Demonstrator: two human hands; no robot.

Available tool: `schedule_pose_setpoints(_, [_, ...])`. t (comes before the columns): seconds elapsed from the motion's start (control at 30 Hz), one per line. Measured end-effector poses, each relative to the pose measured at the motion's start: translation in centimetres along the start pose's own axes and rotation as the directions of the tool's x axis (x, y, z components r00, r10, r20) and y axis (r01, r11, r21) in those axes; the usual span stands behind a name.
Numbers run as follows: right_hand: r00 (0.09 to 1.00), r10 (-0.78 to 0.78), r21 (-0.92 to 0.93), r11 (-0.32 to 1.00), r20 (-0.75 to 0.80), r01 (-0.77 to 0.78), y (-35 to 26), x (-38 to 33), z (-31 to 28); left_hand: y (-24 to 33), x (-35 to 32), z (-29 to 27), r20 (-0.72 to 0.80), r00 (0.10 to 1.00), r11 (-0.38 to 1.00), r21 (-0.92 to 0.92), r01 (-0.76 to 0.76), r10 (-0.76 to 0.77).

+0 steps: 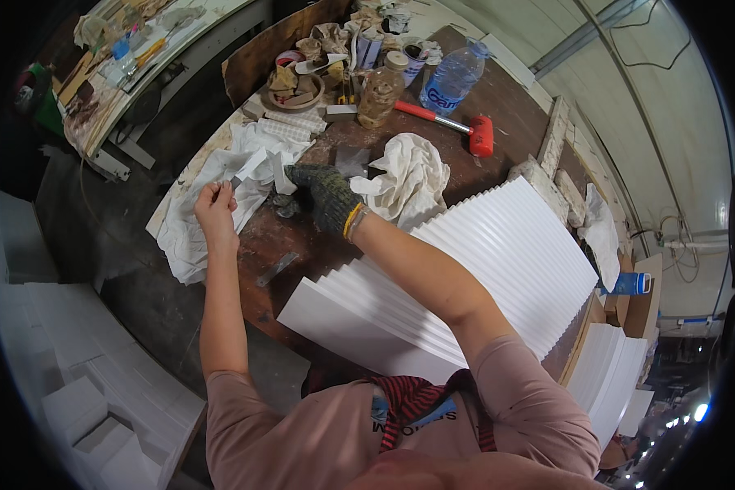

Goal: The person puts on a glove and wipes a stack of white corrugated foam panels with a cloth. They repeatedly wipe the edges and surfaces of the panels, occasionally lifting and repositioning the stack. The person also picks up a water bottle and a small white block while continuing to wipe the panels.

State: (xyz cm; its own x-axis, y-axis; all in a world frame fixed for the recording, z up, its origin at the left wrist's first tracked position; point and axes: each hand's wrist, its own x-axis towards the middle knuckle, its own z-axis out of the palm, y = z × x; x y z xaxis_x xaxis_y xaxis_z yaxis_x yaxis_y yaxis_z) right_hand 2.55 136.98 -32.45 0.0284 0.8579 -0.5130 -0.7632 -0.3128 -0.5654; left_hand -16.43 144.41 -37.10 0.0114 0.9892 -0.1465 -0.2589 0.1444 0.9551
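My bare left hand (216, 214) is closed in a pinch above a white cloth (184, 237) at the table's left edge. A small pale flat piece (251, 167) shows by its fingertips; what exactly it is stays unclear. My right hand (327, 198), in a dark grey knit glove with a yellow cuff, is closed just to the right. At its fingers a small white strip (282, 176) stands up, apparently gripped. A crumpled cream cloth (412, 175) lies beside the glove. White ridged panels (498, 253), stacked in a row, extend under my right forearm.
A red mallet (480, 135) lies farther back, near a large water bottle (453, 77) and a brownish jar (381, 90). A round bowl (296, 91) holds scraps. White boards (98, 359) are stacked at the lower left. Another cluttered table (184, 37) stands at the far left.
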Motion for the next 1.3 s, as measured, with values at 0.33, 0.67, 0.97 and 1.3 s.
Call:
schedule_pose_setpoints(0.33, [0.996,0.002,-0.017,1.000,0.088,-0.001,-0.7,-2.6,-1.9,-1.8,2.2,-0.1,0.018,0.967,0.894,0.377,-0.241,0.253])
schedule_pose_setpoints(0.67, [0.994,-0.038,-0.144,0.988,0.100,0.052,-3.8,-14.3,-5.3,-1.7,4.9,-0.6,0.089,0.958,0.736,0.623,-0.266,0.271])
schedule_pose_setpoints(0.97, [0.987,-0.162,0.139,0.977,-0.003,0.161,0.1,-28.1,-11.7,3.5,-0.9,14.3,0.610,0.716,0.736,0.302,-0.606,0.340])
schedule_pose_setpoints(1.3, [0.950,-0.296,0.447,0.840,-0.096,0.307,4.7,-34.4,-16.3,-8.2,0.7,43.3,0.641,0.703,0.699,0.348,-0.625,0.310])
